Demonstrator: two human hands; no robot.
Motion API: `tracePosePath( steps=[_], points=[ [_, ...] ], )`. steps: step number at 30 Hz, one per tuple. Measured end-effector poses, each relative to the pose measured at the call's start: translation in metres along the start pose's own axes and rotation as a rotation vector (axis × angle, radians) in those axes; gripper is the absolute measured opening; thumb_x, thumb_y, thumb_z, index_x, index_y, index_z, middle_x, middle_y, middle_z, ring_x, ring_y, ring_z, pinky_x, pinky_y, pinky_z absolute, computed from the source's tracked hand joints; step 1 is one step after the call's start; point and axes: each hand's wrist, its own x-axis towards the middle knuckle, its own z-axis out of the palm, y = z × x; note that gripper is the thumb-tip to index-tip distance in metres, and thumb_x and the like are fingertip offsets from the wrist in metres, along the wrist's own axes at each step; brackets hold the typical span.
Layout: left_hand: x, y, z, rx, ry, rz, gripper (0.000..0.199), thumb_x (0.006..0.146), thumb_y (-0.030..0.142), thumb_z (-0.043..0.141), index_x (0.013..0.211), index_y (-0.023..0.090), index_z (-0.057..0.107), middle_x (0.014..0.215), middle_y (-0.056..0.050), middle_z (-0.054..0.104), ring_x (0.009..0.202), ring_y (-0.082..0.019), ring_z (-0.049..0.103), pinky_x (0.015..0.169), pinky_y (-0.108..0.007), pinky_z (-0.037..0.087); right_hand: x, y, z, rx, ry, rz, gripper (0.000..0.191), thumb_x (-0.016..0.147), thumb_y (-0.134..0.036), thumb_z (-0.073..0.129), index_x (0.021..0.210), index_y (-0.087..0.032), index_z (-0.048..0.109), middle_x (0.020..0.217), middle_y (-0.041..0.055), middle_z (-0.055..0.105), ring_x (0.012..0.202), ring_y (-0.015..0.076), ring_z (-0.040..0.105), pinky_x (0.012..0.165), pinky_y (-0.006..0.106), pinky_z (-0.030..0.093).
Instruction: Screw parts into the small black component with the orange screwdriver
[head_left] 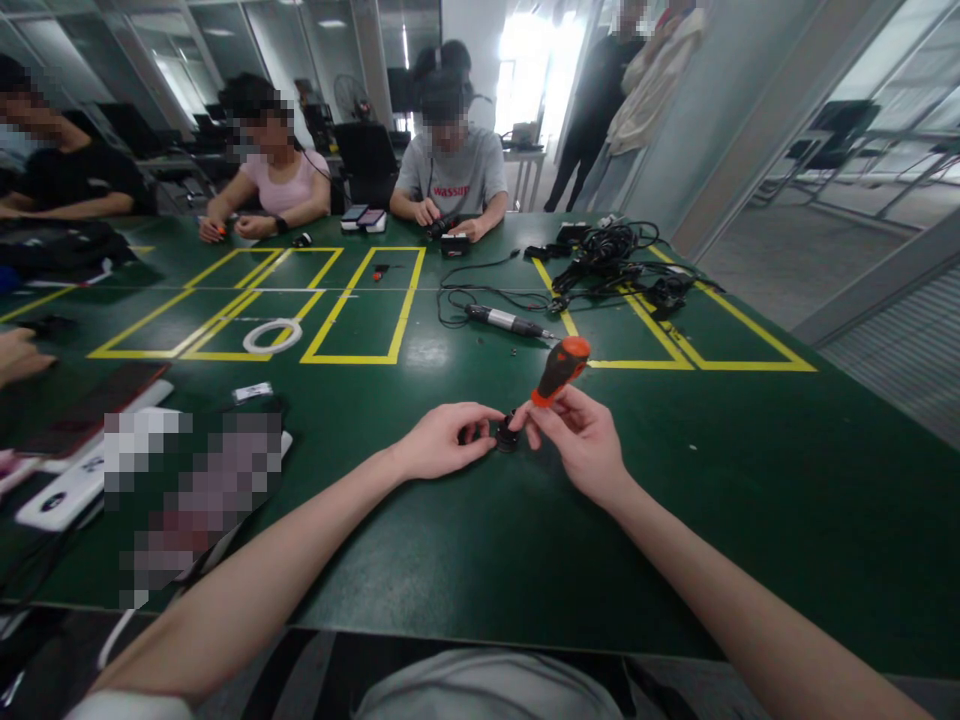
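Observation:
A small round black part (508, 436) rests on the green table (420, 560) in front of me. My left hand (446, 440) steadies it from the left, thumb and fingertips closed against its side. In my right hand (581, 440) is a screwdriver (562, 368) with a black and orange handle. The handle tilts up and to the right, and its lower end points down toward the black part. My right fingers hide most of the shaft, so I cannot tell whether the tip touches the part.
Beyond my hands lies a corded electric screwdriver (510, 322). A tangle of black cables (607, 255) sits at the back right. A white ring (271, 336) lies left of centre, with phones and white devices (67, 490) nearer me. Co-workers sit across the table.

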Motion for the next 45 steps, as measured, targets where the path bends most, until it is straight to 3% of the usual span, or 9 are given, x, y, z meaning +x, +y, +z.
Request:
tracePosePath(
  steps=[6,11,17,24,30,45],
  points=[
    [0.0002,-0.0001,-0.0001,0.001,-0.003,0.017,0.027,0.09,0.022,0.065,0.116,0.014,0.071,0.081,0.001,0.065,0.064,-0.009,0.051,0.061,-0.02,0.041,0.0014,-0.001,0.0013,-0.018,0.024,0.014,0.039,0.09,-0.058,0.071,0.08,-0.02,0.069,0.07,0.0014,0.068,0.049,0.0104,0.055,0.053,0.027,0.05],
    [0.0003,-0.0004,0.0004,0.023,0.005,0.016,0.027,0.09,0.021,0.065,0.116,0.015,0.071,0.082,0.0,0.066,0.065,-0.01,0.052,0.062,-0.021,0.041,0.0018,-0.0019,0.0012,0.046,0.028,0.035,0.04,0.084,-0.059,0.076,0.088,-0.021,0.066,0.068,-0.0012,0.067,0.049,0.0113,0.057,0.052,0.027,0.051],
    [0.0006,-0.0014,0.001,0.038,0.01,0.021,0.029,0.091,0.021,0.065,0.118,0.015,0.07,0.083,0.0,0.067,0.066,-0.01,0.053,0.063,-0.021,0.042,0.0019,-0.0007,-0.0008,-0.021,0.057,0.072,0.041,0.08,-0.057,0.08,0.074,-0.02,0.065,0.065,0.0015,0.07,0.048,0.011,0.055,0.053,0.028,0.05],
    [0.0005,-0.0004,0.0002,0.045,0.008,0.027,0.027,0.091,0.02,0.064,0.117,0.015,0.071,0.082,0.0,0.066,0.065,-0.01,0.052,0.063,-0.022,0.042,0.0042,-0.0058,-0.0016,-0.128,0.048,0.023,0.041,0.078,-0.056,0.081,0.064,-0.02,0.066,0.058,-0.0019,0.058,0.048,0.0108,0.051,0.05,0.027,0.046],
    [0.0005,0.0003,0.0001,0.05,0.009,0.031,0.027,0.091,0.021,0.063,0.116,0.016,0.072,0.082,0.0,0.066,0.067,-0.011,0.055,0.064,-0.022,0.043,0.0017,-0.0017,-0.0025,-0.077,0.085,0.058,0.036,0.07,-0.049,0.089,0.078,-0.02,0.07,0.065,0.0022,0.072,0.049,0.0136,0.06,0.048,0.028,0.052],
    [-0.0004,0.0005,-0.0003,0.045,-0.007,0.036,0.028,0.09,0.02,0.065,0.117,0.017,0.071,0.083,0.0,0.064,0.065,-0.01,0.05,0.062,-0.021,0.041,0.0006,-0.0032,0.0008,0.001,-0.012,0.064,0.04,0.087,-0.059,0.073,0.082,-0.02,0.068,0.074,0.0019,0.071,0.047,0.0106,0.057,0.053,0.029,0.053]
  ],
)
